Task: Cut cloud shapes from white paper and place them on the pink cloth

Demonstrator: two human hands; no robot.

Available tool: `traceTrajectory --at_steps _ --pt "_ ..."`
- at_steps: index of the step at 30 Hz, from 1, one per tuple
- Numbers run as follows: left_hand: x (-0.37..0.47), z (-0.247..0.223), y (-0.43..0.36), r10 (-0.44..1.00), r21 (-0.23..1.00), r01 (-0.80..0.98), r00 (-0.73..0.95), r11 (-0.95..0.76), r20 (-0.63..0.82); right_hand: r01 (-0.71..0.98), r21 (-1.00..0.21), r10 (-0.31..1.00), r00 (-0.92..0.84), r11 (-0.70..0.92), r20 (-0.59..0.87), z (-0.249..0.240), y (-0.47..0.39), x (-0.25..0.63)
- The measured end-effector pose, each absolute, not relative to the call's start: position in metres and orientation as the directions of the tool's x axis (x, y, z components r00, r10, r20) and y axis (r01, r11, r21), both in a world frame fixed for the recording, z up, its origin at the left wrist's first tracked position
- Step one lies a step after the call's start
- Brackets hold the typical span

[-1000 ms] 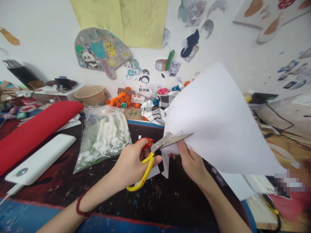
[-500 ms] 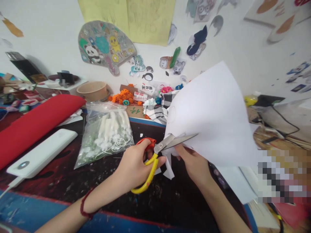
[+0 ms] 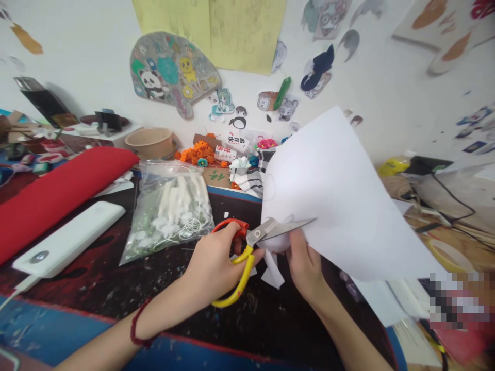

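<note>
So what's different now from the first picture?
The top corner of the white paper has tipped left, and the paper strip below the scissors has swung a bit right. Nothing was let go: the left hand still holds the scissors, the right hand the paper. The plastic bag stayed put; the view itself shifted slightly.

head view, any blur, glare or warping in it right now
In the head view, the scissors look fairly sharp, while the wall cutouts at far right go soft; in the head view, glossy highlights streak the plastic bag; in the head view, a pixelated patch hides the lower right, and edges look stretched.
</note>
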State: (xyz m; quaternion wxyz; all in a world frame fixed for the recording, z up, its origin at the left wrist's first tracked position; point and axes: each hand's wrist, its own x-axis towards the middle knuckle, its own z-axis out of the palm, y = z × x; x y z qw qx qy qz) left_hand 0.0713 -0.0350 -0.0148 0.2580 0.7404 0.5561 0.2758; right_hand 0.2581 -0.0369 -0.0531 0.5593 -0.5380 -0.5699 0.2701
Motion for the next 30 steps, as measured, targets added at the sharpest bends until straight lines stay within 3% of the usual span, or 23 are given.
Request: traceTrajectory --at_steps 4,9,14,25,30 --pt "0.069 -0.017 -0.034 0.959 0.666 0.693 0.242 -0.277 0.147 0.206 -0.916 0.881 0.266 0.345 0.392 -0.043 -0.034 0.25" --pt "0.067 -0.021 -0.033 0.963 0.662 0.7 0.22 -0.268 0.158 0.037 -0.967 0.892 0.38 0.251 0.246 -0.044 -0.029 0.251" --pt "0.065 -0.02 -0.032 0.966 0.661 0.707 0.218 -0.253 0.136 -0.062 -0.984 0.96 0.236 0.168 0.149 -0.04 -0.028 0.256" --pt "0.061 -0.013 -0.032 0.951 0.676 0.691 0.307 -0.256 0.045 0.057 -0.972 0.926 0.297 0.227 0.234 -0.046 -0.026 0.259" --pt "0.061 -0.017 -0.033 0.946 0.637 0.717 0.319 -0.284 0.062 0.003 -0.976 0.914 0.35 0.219 0.206 -0.048 -0.028 0.251"
